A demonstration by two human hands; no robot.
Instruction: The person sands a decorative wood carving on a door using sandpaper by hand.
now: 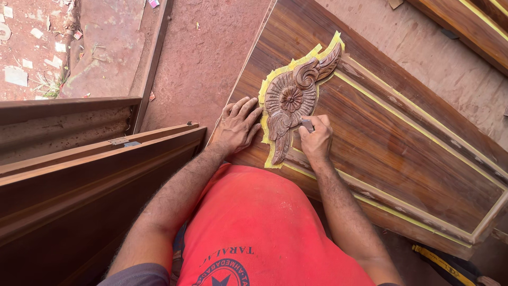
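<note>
From the head camera I look straight down on a varnished wooden door panel (pixel 391 132) lying flat on reddish ground (pixel 201 58), its long side running from about 11 o'clock to 4 o'clock across my view. A carved wooden ornament (pixel 292 103), a rosette with scrolled leaves, sits on the panel's near corner, just above the centre of the frame, and yellow masking tape (pixel 270 85) edges its outline and follows the panel's raised moulding away toward 4 o'clock.

My left hand (pixel 237 127) lies flat on the panel at the ornament's 9 o'clock side, fingers spread and open, holding nothing; its fingertips reach the tape border. My right hand (pixel 316 139) is curled nearly closed at the ornament's 4 o'clock edge, pinching a small greyish piece (pixel 307 125) against the carving; I cannot tell what that piece is. The two hands flank the lower half of the carving, close on either side.

A red shirt (pixel 264 228) fills the bottom of the view at 6 o'clock. At 8 o'clock, brown wooden frames (pixel 79 180) stand stacked on edge, with a small metal hinge (pixel 124 142) on top. More timber (pixel 471 26) lies at 2 o'clock, and pale rubble is scattered at 10 o'clock.
</note>
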